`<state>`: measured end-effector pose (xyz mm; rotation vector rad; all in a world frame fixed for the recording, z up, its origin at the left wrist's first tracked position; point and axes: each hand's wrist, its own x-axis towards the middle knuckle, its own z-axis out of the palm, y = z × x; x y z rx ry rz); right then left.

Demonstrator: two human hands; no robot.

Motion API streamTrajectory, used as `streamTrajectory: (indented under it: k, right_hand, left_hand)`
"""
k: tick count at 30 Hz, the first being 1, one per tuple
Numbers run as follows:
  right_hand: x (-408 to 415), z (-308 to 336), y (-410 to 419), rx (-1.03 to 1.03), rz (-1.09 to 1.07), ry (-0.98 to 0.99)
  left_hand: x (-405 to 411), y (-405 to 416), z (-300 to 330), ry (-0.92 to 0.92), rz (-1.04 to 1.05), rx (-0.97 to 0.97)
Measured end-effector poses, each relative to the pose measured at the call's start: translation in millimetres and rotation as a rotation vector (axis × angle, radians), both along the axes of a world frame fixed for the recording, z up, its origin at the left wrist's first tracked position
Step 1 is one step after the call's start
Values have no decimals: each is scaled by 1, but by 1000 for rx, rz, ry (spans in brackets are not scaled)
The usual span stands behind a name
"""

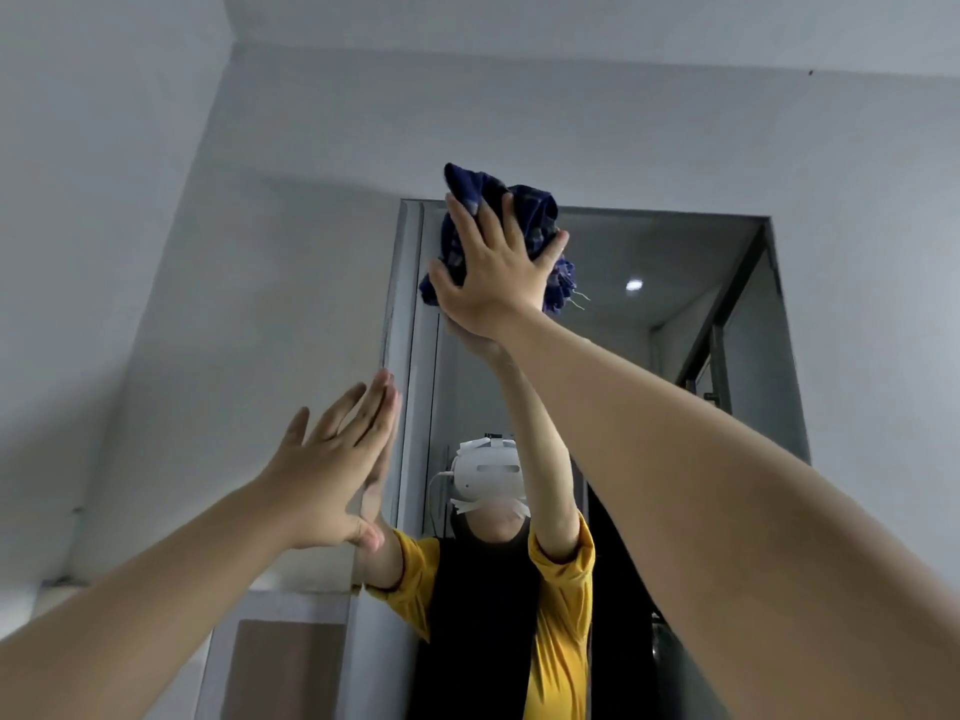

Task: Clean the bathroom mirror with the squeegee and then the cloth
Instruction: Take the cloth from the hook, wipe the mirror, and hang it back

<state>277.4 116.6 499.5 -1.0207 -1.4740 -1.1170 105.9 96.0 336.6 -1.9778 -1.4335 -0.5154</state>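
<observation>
Cloth (pixel 540 220) sits bunched at mirror (pixel 675 314) top-left corner under spread-fingered right hand (pixel 493 272), left hand (pixel 332 470) flat & empty on frame; prob. best w/ firm overlapping strokes downward.

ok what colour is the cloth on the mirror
Dark blue with a paler checked pattern: the bunched fabric cloth, seen in the head view.

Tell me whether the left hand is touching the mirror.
Touching. In the head view the left hand lies flat with straight fingers, its fingertips meeting their own reflection at the left edge of the mirror, no gap between them.
</observation>
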Motion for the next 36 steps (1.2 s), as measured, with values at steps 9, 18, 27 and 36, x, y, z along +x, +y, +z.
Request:
streamTrajectory:
  k: [9, 18, 27, 36]
  right_hand:
    - [-16, -21, -4, -77, 1, -340]
    - [54, -47, -12, -68, -96, -351]
    - [155, -64, -25, -58, -147, -96]
    - [218, -85, -33, -76, -111, 167]
  left_hand:
    - [-1, 3, -8, 28, 55, 58]
    - [-1, 2, -9, 11, 38, 27]
    - [7, -5, -11, -21, 85, 26]
    - [15, -17, -11, -9, 106, 55]
